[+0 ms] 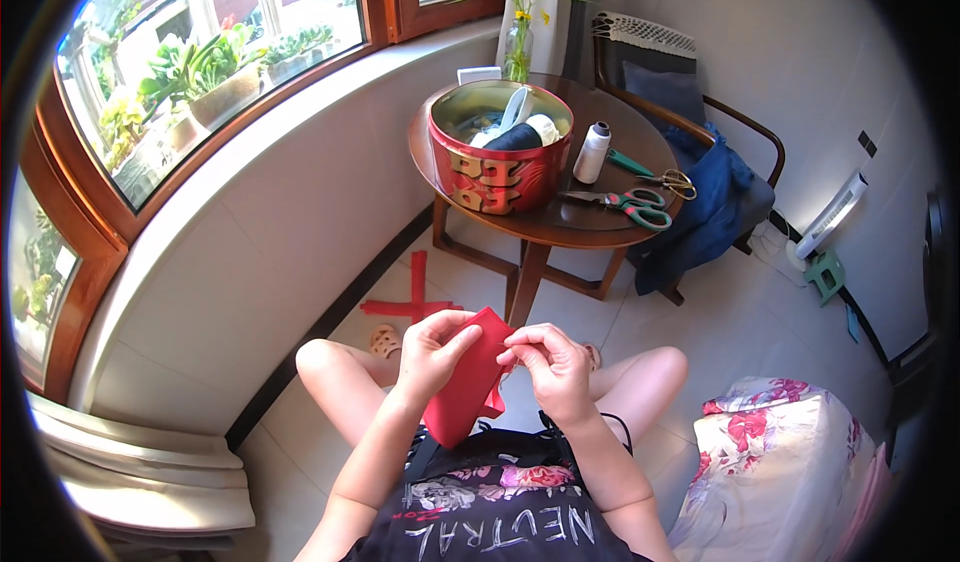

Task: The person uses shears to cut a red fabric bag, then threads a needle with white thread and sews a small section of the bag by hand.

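Note:
Above my lap, my left hand grips a piece of folded red cloth near its upper end, thumb on the near face. My right hand is closed in a pinch at the cloth's right edge. Whatever lies between those fingertips is too small to name. A narrow loose flap of red hangs below the right side of the cloth. On the round wooden table ahead stand a red tin with thread spools inside and a white thread cone. Scissors with green and red handles lie beside them.
Smaller gold-handled scissors lie at the table's right edge. Behind it are a glass vase and a chair with blue cloth. Crossed red strips lie on the floor. A flowered cover is at lower right.

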`<state>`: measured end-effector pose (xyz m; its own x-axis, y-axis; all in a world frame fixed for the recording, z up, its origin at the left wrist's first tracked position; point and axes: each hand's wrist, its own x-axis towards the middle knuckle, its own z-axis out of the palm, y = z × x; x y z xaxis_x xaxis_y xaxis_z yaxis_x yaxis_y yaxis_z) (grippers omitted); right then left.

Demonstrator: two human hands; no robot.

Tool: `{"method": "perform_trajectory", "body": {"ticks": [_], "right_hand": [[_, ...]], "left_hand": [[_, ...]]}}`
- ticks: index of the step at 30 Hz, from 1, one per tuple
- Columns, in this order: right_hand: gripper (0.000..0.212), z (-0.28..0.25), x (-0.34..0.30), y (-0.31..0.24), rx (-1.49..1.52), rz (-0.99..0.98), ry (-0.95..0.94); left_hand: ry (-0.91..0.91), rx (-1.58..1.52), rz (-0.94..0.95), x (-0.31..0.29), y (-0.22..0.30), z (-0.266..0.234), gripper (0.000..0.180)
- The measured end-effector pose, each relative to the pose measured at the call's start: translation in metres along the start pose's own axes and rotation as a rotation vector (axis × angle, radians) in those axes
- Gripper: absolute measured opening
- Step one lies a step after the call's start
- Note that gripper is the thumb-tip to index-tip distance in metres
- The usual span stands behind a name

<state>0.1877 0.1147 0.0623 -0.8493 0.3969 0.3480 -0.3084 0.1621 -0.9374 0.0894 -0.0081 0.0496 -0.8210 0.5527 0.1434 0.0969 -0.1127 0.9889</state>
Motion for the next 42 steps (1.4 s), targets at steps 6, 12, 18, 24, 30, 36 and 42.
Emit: {"method": "perform_trajectory", "body": {"ticks": [6,12,18,24,30,36,42], "right_hand": [[0.011,0.003,-0.002,-0.008,-0.417,-0.217,0.104],[0.010,0.003,-0.006,-0.009,-0.462,-0.203,0.143],[0.007,0.001,0.001,-0.004,-0.298,-0.132,0.164],[0.006,0.001,0.026,0.014,-0.486,-0.107,0.080],[0.011,-0.028,0.081,-0.004,-0.664,-0.288,-0.099],[0.009,-0.069,0.221,-0.074,-0.920,-0.441,-0.212],[0.024,-0.057,0.303,-0.052,-1.015,-0.318,-0.829]], "left_hand": [[0.027,-0.036,-0.004,-0.007,0.004,0.004,0.012],[0.022,-0.025,-0.044,-0.007,0.003,0.009,0.012],[0.089,-0.037,0.107,-0.001,-0.006,0.015,0.009],[-0.028,0.103,0.151,0.020,-0.018,0.014,0.009],[-0.023,0.237,0.113,0.054,-0.038,-0.016,0.008],[-0.064,0.167,-0.071,0.108,-0.094,-0.044,0.004],[-0.243,0.244,-0.130,0.138,-0.147,-0.036,0.014]]}}
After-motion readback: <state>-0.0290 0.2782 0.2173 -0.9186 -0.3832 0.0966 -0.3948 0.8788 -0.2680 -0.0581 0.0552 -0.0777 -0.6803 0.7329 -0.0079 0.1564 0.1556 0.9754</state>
